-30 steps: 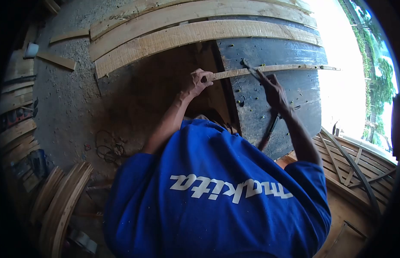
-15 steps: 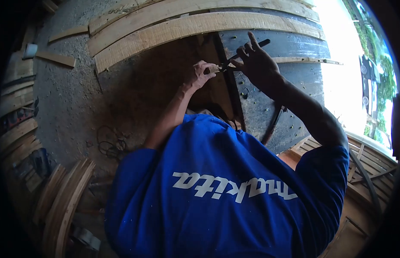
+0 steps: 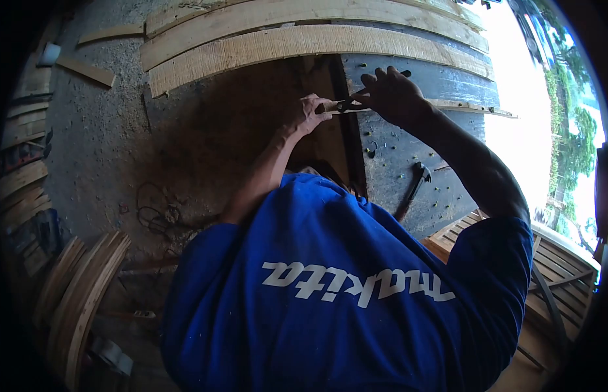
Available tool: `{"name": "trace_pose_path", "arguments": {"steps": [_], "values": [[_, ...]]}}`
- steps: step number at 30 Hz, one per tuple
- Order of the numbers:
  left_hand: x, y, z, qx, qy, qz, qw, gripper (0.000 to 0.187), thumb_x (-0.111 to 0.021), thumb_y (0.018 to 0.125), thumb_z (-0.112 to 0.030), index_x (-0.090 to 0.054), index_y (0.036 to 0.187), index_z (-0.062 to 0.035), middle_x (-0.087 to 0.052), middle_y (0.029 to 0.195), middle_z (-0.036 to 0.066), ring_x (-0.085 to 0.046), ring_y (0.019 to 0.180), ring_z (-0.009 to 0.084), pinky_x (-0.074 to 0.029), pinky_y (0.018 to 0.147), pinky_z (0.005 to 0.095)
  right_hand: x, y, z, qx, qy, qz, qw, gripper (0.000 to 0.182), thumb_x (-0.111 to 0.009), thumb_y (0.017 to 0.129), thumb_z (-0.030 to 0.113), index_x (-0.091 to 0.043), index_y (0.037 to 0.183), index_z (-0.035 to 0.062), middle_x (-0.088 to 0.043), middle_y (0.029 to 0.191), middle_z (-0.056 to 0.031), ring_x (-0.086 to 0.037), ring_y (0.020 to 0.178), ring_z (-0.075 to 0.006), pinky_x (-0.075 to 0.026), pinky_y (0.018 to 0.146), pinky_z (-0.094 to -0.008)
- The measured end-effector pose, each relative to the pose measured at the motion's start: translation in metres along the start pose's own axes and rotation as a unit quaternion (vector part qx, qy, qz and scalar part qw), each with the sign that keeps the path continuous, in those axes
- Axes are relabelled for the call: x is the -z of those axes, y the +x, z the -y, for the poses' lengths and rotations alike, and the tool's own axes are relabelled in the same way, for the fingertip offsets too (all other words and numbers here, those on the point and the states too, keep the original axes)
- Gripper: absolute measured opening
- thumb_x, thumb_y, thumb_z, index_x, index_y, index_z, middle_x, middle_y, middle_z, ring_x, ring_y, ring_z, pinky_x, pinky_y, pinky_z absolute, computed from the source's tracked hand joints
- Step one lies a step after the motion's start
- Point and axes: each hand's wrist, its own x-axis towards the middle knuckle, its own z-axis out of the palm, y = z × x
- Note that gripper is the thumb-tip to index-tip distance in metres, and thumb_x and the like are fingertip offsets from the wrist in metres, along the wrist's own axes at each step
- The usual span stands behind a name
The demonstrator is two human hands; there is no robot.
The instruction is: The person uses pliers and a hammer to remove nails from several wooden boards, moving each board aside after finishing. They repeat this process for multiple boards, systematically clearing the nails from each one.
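A: Hands, item one: left hand (image 3: 308, 112), clenched on the near end of a thin wooden strip (image 3: 461, 104), pinning that end so the strip cannot shift.

B: And the other?

A: Right hand (image 3: 390, 95), fingers wrapped round the handles of a dark plier-like tool (image 3: 348, 102). Its nose meets the strip just beside the left hand; a close grip likely gives leverage there. What the nose bites on is too small to tell.

B: Location of the strip?

A: Lying across a dark panel (image 3: 408, 163), running out to the right, its far end past the panel's edge.

B: Other entries?

A: One hammer (image 3: 415, 179), lying loose on the panel, well apart from both hands but within reach. Small green specks scattered over the same surface. Two curved planks (image 3: 304, 40) beyond the panel, side by side. More curved wooden pieces (image 3: 82, 294) stacked on the gritty floor (image 3: 101, 150) at lower left.

B: Wearer?

A: Blue shirt (image 3: 343, 287), white lettering, filling the foreground.
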Motion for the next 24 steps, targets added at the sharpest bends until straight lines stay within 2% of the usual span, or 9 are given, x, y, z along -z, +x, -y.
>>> {"name": "trace_pose_path", "arguments": {"steps": [5, 9, 11, 13, 15, 16, 17, 19, 24], "values": [[0.003, 0.0, -0.003, 0.015, -0.013, 0.004, 1.0, 0.042, -0.088, 0.081, -0.024, -0.075, 0.12, -0.019, -0.072, 0.101, 0.01, -0.071, 0.095, 0.0303, -0.058, 0.085, 0.0411, -0.021, -0.012, -0.007, 0.009, 0.012, -0.002, 1.0, 0.033, -0.057, 0.102, 0.024, -0.069, 0.131, 0.0355, -0.062, 0.113, -0.0067, -0.067, 0.104, -0.0245, -0.053, 0.087, -0.0379], [0.008, 0.003, -0.008, 0.035, 0.026, 0.03, 0.999, 0.04, -0.087, 0.08, -0.03, -0.076, 0.117, -0.019, -0.071, 0.103, 0.009, -0.07, 0.097, 0.0316, -0.058, 0.086, 0.0427, -0.05, -0.042, -0.019, -0.011, -0.007, -0.071, 0.997, 0.066, -0.058, 0.098, 0.013, -0.048, 0.153, 0.0471, -0.06, 0.114, -0.0081, -0.066, 0.097, -0.024, -0.056, 0.082, -0.0384], [0.006, 0.002, -0.003, 0.025, 0.028, 0.032, 0.999, 0.038, -0.086, 0.081, -0.033, -0.076, 0.114, -0.0189, -0.071, 0.105, 0.009, -0.07, 0.099, 0.0323, -0.058, 0.087, 0.0438, -0.089, -0.058, -0.022, -0.005, 0.158, -0.102, 0.982, 0.072, -0.054, 0.096, 0.004, -0.047, 0.156, 0.0435, -0.06, 0.114, -0.0095, -0.066, 0.092, -0.0267, -0.055, 0.075, -0.0394], [0.005, 0.001, 0.004, 0.0, 0.047, 0.04, 0.998, 0.057, -0.088, 0.079, -0.029, -0.069, 0.132, -0.0227, -0.072, 0.107, 0.009, -0.071, 0.098, 0.0323, -0.058, 0.085, 0.043, -0.124, -0.077, 0.011, -0.15, 0.381, -0.065, 0.91, 0.079, -0.052, 0.089, -0.006, -0.043, 0.16, 0.0293, -0.058, 0.108, -0.0159, -0.061, 0.087, -0.035, -0.053, 0.076, -0.0464], [0.011, 0.005, 0.004, 0.004, 0.062, 0.055, 0.997, 0.063, -0.088, 0.078, -0.035, -0.066, 0.136, -0.0207, -0.072, 0.11, 0.01, -0.07, 0.1, 0.0328, -0.058, 0.089, 0.0433, -0.174, -0.093, 0.07, -0.273, 0.515, -0.191, 0.79, 0.073, -0.06, 0.09, 0.003, -0.042, 0.16, 0.0174, -0.063, 0.105, -0.0157, -0.064, 0.085, -0.0292, -0.054, 0.075, -0.0402], [0.011, 0.002, 0.002, 0.009, 0.072, 0.077, 0.994, 0.07, -0.088, 0.077, -0.041, -0.063, 0.139, -0.0186, -0.071, 0.112, 0.01, -0.07, 0.103, 0.0333, -0.057, 0.092, 0.0435, -0.17, -0.108, 0.093, -0.329, 0.731, -0.072, 0.594, 0.071, -0.064, 0.092, 0.006, -0.043, 0.159, 0.0145, -0.063, 0.105, -0.009, -0.064, 0.09, -0.019, -0.055, 0.081, -0.0361], [0.016, 0.002, -0.004, 0.004, 0.074, 0.086, 0.993, 0.07, -0.088, 0.077, -0.041, -0.063, 0.139, -0.0186, -0.071, 0.112, 0.01, -0.07, 0.103, 0.0333, -0.057, 0.092, 0.0435, -0.154, -0.121, 0.117, -0.275, 0.857, -0.114, 0.421, 0.072, -0.067, 0.095, 0.008, -0.039, 0.161, 0.0133, -0.062, 0.107, -0.004, -0.062, 0.094, -0.0141, -0.055, 0.087, -0.036], [0.038, 0.018, -0.031, 0.006, 0.159, 0.154, 0.975, 0.088, -0.087, 0.073, -0.057, -0.06, 0.142, -0.0109, -0.068, 0.116, 0.013, -0.067, 0.108, 0.0352, -0.055, 0.098, 0.0444, -0.093, -0.132, 0.15, -0.216, 0.966, -0.115, 0.077, 0.073, -0.062, 0.098, 0.003, -0.032, 0.164, 0.0135, -0.067, 0.121, -0.0084, -0.067, 0.101, -0.0208, -0.056, 0.089, -0.0375], [0.035, 0.077, -0.09, -0.025, 0.2, 0.282, 0.938, 0.104, -0.087, 0.07, -0.064, -0.052, 0.148, -0.0046, -0.06, 0.132, 0.023, -0.057, 0.125, 0.0427, -0.051, 0.105, 0.0517, -0.12, -0.152, 0.223, -0.239, 0.967, -0.068, -0.055, 0.073, -0.058, 0.098, 0.0, -0.03, 0.164, 0.0106, -0.068, 0.118, -0.0153, -0.069, 0.092, -0.0227, -0.058, 0.08, -0.037]]}}
